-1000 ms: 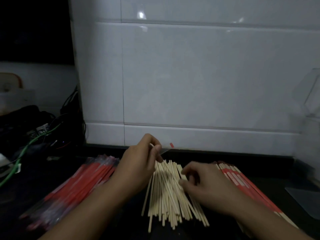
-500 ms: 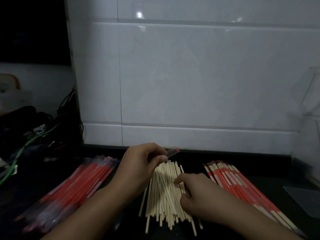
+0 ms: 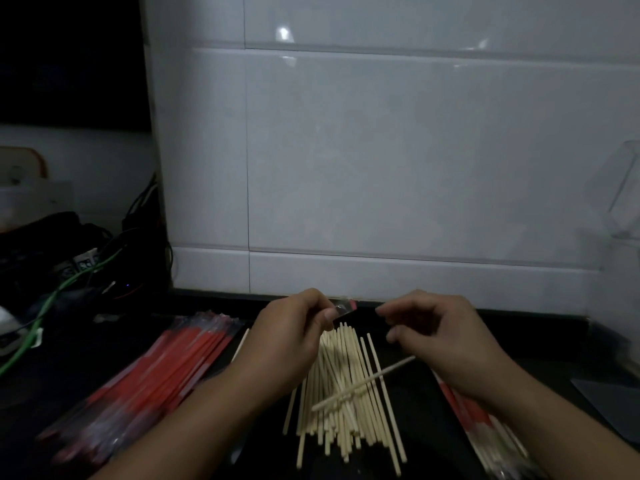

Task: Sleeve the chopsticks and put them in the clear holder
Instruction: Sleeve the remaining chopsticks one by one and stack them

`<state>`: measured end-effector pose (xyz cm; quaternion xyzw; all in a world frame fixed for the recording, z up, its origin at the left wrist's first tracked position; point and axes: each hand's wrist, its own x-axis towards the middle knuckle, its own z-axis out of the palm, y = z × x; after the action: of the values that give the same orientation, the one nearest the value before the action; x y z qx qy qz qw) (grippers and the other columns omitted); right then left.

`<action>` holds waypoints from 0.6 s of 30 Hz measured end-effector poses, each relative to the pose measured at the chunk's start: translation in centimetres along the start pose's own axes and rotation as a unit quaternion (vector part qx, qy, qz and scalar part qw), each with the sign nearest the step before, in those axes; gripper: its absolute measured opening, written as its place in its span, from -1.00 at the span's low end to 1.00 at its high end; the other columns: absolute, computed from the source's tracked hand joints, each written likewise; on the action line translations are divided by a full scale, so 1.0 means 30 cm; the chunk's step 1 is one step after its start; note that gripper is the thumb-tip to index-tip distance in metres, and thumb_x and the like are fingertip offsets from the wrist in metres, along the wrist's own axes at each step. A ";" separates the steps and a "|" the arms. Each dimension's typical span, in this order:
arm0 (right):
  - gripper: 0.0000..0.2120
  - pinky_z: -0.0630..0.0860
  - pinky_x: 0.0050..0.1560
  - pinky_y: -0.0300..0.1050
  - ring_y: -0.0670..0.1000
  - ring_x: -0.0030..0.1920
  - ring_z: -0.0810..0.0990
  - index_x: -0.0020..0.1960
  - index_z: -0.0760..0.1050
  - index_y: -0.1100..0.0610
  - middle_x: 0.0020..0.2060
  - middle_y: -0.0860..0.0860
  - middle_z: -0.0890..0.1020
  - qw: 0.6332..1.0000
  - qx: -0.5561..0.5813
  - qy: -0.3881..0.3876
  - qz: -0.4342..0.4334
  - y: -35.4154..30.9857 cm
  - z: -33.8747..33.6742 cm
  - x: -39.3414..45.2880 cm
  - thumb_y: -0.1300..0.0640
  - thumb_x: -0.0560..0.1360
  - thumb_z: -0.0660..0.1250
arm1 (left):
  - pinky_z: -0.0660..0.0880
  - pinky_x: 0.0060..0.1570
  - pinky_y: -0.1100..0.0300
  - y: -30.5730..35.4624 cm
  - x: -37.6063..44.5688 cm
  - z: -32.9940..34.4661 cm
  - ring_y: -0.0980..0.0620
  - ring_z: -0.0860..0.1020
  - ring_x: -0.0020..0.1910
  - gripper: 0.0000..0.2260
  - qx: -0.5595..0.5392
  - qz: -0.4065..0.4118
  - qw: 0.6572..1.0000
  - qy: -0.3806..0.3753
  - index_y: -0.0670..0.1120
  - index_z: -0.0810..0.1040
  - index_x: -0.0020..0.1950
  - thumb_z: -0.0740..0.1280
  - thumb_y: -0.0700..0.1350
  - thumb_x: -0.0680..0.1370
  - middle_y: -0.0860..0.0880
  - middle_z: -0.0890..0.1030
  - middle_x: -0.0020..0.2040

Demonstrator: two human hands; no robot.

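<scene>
You're working in dim light; glare spots sit high on the tiled wall (image 3: pixel 381 150), the left side falls into black, and the edges blur.

Dim white tiled wall (image 3: pixel 381 150), black counter (image 3: pixel 540 336).

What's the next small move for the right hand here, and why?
Probably bring the chopstick tip up to the sleeve. The left hand pinches that sleeve above the bare pile, the right hand holds the chopstick slanted across the pile, not yet lined up with the sleeve.
</scene>
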<state>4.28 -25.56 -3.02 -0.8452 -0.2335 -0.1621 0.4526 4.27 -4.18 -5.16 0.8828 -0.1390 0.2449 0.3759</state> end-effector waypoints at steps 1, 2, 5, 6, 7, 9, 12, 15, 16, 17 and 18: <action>-0.69 0.51 -0.08 -0.34 -0.20 -0.10 0.61 0.02 0.65 -0.08 -0.14 -0.14 0.65 0.997 -0.072 -0.013 -0.025 0.021 0.006 0.000 0.31 0.44 0.44 | 0.57 -0.01 0.06 -0.003 0.000 -0.002 0.25 0.55 -0.12 -0.91 0.001 0.002 1.000 0.003 0.10 0.58 -0.02 0.28 0.01 0.63 0.18 0.62 -0.17; -0.70 0.47 -0.08 -0.39 -0.22 -0.08 0.58 0.05 0.63 -0.12 -0.11 -0.18 0.60 0.990 -0.132 -0.038 -0.043 0.038 0.013 -0.003 0.25 0.45 0.43 | 0.57 -0.02 0.06 -0.005 0.001 -0.004 0.25 0.56 -0.14 -0.92 0.000 0.003 1.000 0.007 0.09 0.58 -0.01 0.29 0.01 0.62 0.17 0.62 -0.18; -0.74 0.42 -0.05 -0.42 -0.21 -0.04 0.53 0.17 0.59 -0.12 -0.01 -0.20 0.50 0.963 -0.214 -0.156 -0.050 0.070 0.040 -0.015 0.12 0.52 0.38 | 0.58 -0.05 0.03 -0.015 0.004 -0.011 0.21 0.58 -0.16 -0.94 -0.011 -0.006 1.000 0.014 0.08 0.58 -0.01 0.32 0.00 0.61 0.12 0.64 -0.18; -0.74 0.42 -0.02 -0.41 -0.21 -0.03 0.52 0.20 0.58 -0.12 0.00 -0.20 0.48 0.955 -0.224 -0.188 -0.051 0.075 0.048 -0.017 0.10 0.54 0.35 | 0.58 -0.05 0.04 -0.016 0.005 -0.012 0.21 0.59 -0.16 -0.94 -0.013 -0.011 1.000 0.012 0.08 0.58 -0.02 0.32 -0.01 0.61 0.12 0.65 -0.18; -0.74 0.42 0.00 -0.42 -0.21 -0.01 0.51 0.21 0.57 -0.12 0.01 -0.21 0.48 0.950 -0.229 -0.206 -0.054 0.076 0.054 -0.018 0.09 0.56 0.32 | 0.59 -0.05 0.04 -0.018 0.005 -0.012 0.21 0.59 -0.17 -0.94 -0.014 -0.015 1.000 0.009 0.08 0.58 -0.02 0.32 -0.01 0.61 0.12 0.65 -0.18; -0.76 0.41 0.04 -0.43 -0.23 0.02 0.50 0.19 0.59 -0.11 0.02 -0.22 0.49 0.947 -0.233 -0.211 -0.066 0.068 0.059 -0.015 0.10 0.57 0.29 | 0.59 -0.04 0.07 -0.020 0.004 -0.010 0.21 0.59 -0.16 -0.94 -0.018 -0.019 1.000 0.004 0.08 0.59 -0.03 0.33 -0.01 0.61 0.12 0.65 -0.18; -0.75 0.47 0.08 -0.35 -0.22 0.03 0.52 0.10 0.61 -0.08 0.01 -0.21 0.51 0.942 -0.237 -0.229 -0.064 0.054 0.052 -0.017 0.16 0.51 0.28 | 0.59 -0.03 0.12 -0.021 0.005 -0.005 0.24 0.59 -0.15 -0.94 -0.030 -0.027 0.999 -0.004 0.10 0.59 -0.01 0.33 0.00 0.60 0.14 0.64 -0.16; -0.75 0.48 0.12 -0.34 -0.22 0.04 0.54 0.08 0.61 -0.10 0.05 -0.21 0.48 0.934 -0.231 -0.267 -0.061 0.053 0.037 -0.020 0.17 0.49 0.33 | 0.60 -0.04 0.11 -0.026 0.010 -0.005 0.23 0.59 -0.16 -0.94 -0.050 -0.032 0.998 0.001 0.09 0.60 -0.03 0.33 -0.01 0.60 0.13 0.65 -0.18; -0.78 0.46 0.15 -0.36 -0.23 0.06 0.53 0.08 0.61 -0.10 0.06 -0.21 0.46 0.930 -0.237 -0.274 -0.065 0.054 0.037 -0.021 0.15 0.51 0.35 | 0.60 -0.04 0.10 -0.029 0.009 -0.007 0.23 0.59 -0.17 -0.93 -0.055 -0.032 0.998 0.002 0.09 0.60 -0.04 0.33 -0.01 0.60 0.13 0.65 -0.19; -0.82 0.43 0.17 -0.39 -0.25 0.09 0.50 0.08 0.62 -0.10 0.07 -0.22 0.44 0.927 -0.245 -0.275 -0.070 0.054 0.039 -0.021 0.12 0.52 0.37 | 0.60 -0.04 0.09 -0.031 0.011 -0.008 0.23 0.59 -0.17 -0.93 -0.060 -0.032 0.998 0.002 0.09 0.60 -0.05 0.33 -0.02 0.60 0.13 0.65 -0.20; -0.86 0.41 0.18 -0.40 -0.26 0.10 0.47 0.06 0.63 -0.10 0.07 -0.23 0.43 0.926 -0.253 -0.271 -0.072 0.052 0.041 -0.021 0.08 0.53 0.39 | 0.60 -0.04 0.08 -0.033 0.011 -0.007 0.23 0.59 -0.17 -0.93 -0.061 -0.030 0.998 0.002 0.09 0.60 -0.06 0.33 -0.02 0.60 0.13 0.65 -0.20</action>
<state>4.67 -25.42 -5.07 -0.9242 -0.3591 -0.0127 0.1298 4.90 -3.37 -5.44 0.8615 -0.1262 0.2261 0.4368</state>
